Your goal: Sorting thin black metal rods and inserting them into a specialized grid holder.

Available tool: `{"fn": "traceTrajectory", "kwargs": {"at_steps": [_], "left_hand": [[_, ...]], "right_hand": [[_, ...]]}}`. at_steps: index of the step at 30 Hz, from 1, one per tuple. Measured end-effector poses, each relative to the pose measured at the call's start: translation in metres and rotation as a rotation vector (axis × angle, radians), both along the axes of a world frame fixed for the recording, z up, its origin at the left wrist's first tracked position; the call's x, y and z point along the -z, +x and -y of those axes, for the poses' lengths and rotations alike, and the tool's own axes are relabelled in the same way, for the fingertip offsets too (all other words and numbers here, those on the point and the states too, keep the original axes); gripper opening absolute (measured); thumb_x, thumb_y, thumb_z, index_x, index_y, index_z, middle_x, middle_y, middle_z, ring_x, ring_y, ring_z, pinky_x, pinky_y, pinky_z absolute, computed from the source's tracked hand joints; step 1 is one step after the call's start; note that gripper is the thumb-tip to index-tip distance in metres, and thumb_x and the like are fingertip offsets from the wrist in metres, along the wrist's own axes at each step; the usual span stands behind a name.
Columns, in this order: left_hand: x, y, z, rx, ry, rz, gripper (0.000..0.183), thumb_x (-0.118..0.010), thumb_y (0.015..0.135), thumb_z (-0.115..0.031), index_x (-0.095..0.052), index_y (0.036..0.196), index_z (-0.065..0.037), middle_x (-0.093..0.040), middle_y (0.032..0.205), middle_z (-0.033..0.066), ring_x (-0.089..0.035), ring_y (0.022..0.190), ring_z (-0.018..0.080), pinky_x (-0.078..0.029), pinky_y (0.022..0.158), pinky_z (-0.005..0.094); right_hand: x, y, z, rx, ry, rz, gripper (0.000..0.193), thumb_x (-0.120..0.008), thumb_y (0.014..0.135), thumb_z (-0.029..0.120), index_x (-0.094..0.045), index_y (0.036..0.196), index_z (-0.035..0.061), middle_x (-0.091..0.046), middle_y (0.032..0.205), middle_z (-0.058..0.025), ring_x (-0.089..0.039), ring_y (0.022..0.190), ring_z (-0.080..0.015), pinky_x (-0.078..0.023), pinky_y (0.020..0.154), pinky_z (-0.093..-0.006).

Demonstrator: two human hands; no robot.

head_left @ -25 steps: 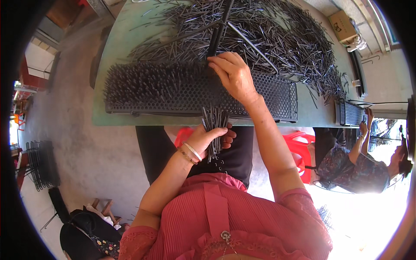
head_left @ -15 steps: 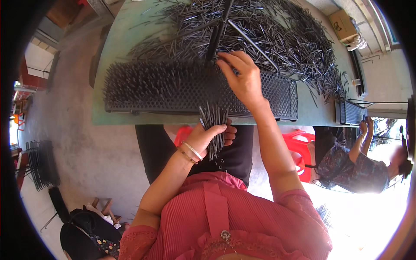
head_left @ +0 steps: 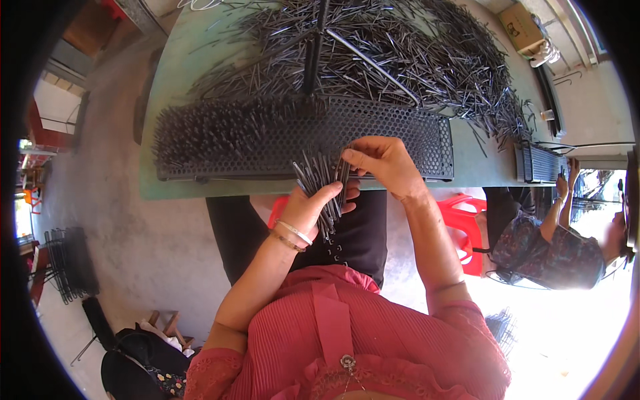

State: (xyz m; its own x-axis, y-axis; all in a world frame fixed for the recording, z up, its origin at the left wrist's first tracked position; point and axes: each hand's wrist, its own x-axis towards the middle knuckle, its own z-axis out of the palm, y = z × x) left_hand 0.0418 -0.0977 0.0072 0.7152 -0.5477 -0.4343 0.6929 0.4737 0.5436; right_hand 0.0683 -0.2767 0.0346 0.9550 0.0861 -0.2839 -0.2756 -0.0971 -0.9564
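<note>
My left hand (head_left: 320, 200) is closed around a bundle of thin dark rods (head_left: 317, 180), held just in front of the table edge. At the top of that bundle, my right hand (head_left: 387, 163) pinches with thumb and forefinger at one or a few rods; how many I cannot tell. Behind both hands lies a long black perforated rack (head_left: 387, 133) with rows of small holes. Its left part bristles with upright rods (head_left: 213, 130), while holes show bare over the right part.
A big heap of loose dark rods (head_left: 400, 53) covers the far side of the green table (head_left: 180, 73). A black metal frame (head_left: 313, 60) rises behind the rack. To the right, a person (head_left: 553, 233) works at another rack (head_left: 540, 163) beside a red stool (head_left: 463, 227).
My right hand has come back from above the rack, down to the bundle in my left hand. The left hand keeps its hold, nearly in place.
</note>
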Motion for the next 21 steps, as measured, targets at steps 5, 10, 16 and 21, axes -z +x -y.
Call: {"fn": "traceTrajectory", "kwargs": {"at_steps": [5,10,16,21], "left_hand": [[-0.001,0.003,0.007,-0.067,0.037,-0.075,0.022,-0.057,0.088,-0.011,-0.056,0.108,-0.003,-0.064,0.099,0.0115,-0.062,0.091,0.0218,-0.055,0.074,0.0381],[0.000,0.001,0.008,-0.063,0.076,-0.058,0.022,-0.058,0.088,-0.013,-0.056,0.106,-0.002,-0.064,0.099,0.0128,-0.063,0.091,0.0228,-0.055,0.073,0.0386],[-0.003,-0.003,0.010,0.059,0.114,-0.086,0.024,-0.058,0.088,-0.015,-0.056,0.108,-0.001,-0.064,0.098,0.0142,-0.064,0.088,0.0231,-0.055,0.073,0.0373],[0.001,-0.003,0.010,0.077,0.106,-0.077,0.024,-0.058,0.089,-0.015,-0.056,0.108,-0.001,-0.064,0.098,0.0141,-0.064,0.088,0.0225,-0.055,0.074,0.0374]], "right_hand": [[0.001,0.008,0.008,0.107,0.070,0.133,0.020,-0.063,0.087,0.013,-0.062,0.100,-0.0026,-0.067,0.084,-0.0061,-0.060,0.074,-0.0095,-0.049,0.065,-0.0222],[-0.008,0.041,0.007,0.308,0.070,0.440,0.017,-0.062,0.088,0.010,-0.061,0.099,-0.0029,-0.066,0.086,-0.0057,-0.061,0.077,-0.0090,-0.049,0.067,-0.0215],[0.009,0.073,0.005,0.393,-0.166,0.665,0.017,-0.066,0.085,0.011,-0.063,0.098,0.0000,-0.067,0.084,-0.0039,-0.061,0.075,-0.0079,-0.048,0.068,-0.0222],[0.017,0.079,0.008,0.367,-0.320,0.748,0.018,-0.068,0.082,0.011,-0.065,0.097,0.0027,-0.067,0.082,-0.0065,-0.063,0.071,-0.0112,-0.049,0.067,-0.0238]]}}
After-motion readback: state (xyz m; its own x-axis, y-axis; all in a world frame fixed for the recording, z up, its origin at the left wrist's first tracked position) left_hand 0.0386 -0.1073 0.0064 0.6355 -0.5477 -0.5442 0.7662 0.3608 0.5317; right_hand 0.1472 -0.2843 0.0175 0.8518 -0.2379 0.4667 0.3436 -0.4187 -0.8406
